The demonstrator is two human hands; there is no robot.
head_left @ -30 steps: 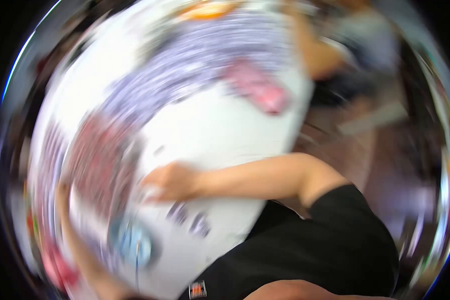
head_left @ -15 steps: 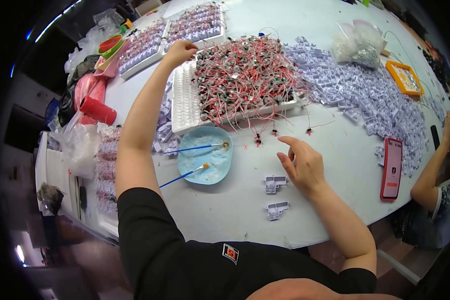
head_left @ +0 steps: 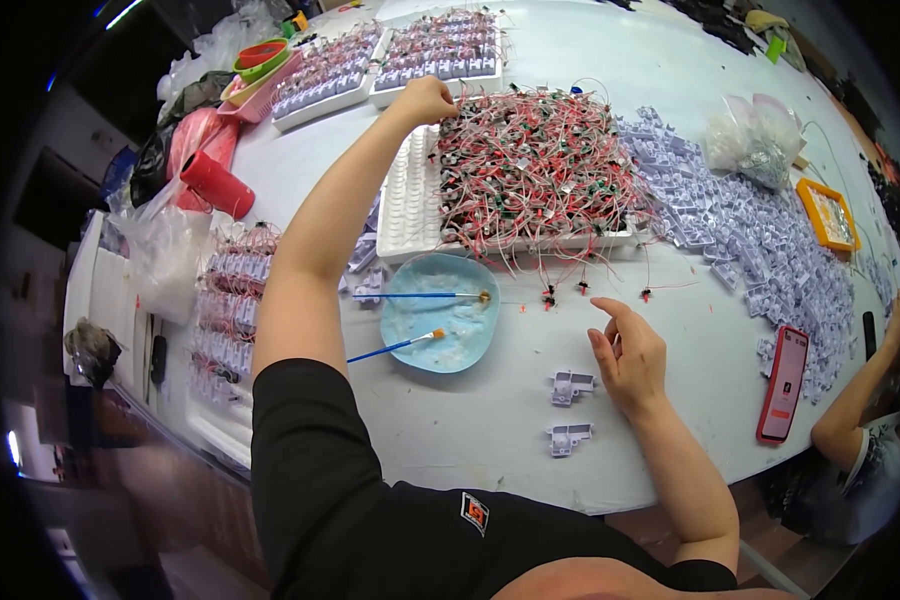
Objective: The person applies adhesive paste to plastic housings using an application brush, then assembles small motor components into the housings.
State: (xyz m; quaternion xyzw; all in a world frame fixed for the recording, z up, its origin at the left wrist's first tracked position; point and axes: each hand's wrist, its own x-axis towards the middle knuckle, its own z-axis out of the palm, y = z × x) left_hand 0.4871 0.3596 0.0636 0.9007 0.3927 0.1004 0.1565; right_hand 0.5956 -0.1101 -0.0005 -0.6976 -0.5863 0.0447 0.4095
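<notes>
My left hand [head_left: 428, 101] reaches to the far left corner of a white foam tray [head_left: 407, 205] heaped with small wired parts [head_left: 535, 165] on red and white leads. Its fingers are pinched together at the edge of the heap; what they hold, if anything, is hidden. Over the table my right hand [head_left: 630, 358] hovers with nothing in it, index finger stretched out and thumb apart. Two pale lilac plastic housings [head_left: 571, 387] lie beside it, toward me. Just beyond its fingertips are a few loose wired parts [head_left: 549, 297].
A light blue dish [head_left: 440, 345] holds two blue-handled brushes. Right are a pile of lilac housings [head_left: 740, 220], a red-edged phone [head_left: 783, 385] and another person's arm [head_left: 860, 395]. Filled trays [head_left: 325, 100] stand far left, near a red cup [head_left: 217, 185].
The view has shifted, so the table sits further right and lower. My left hand has come down to the wired heap and its fingers have closed. My right hand keeps much the same pose.
</notes>
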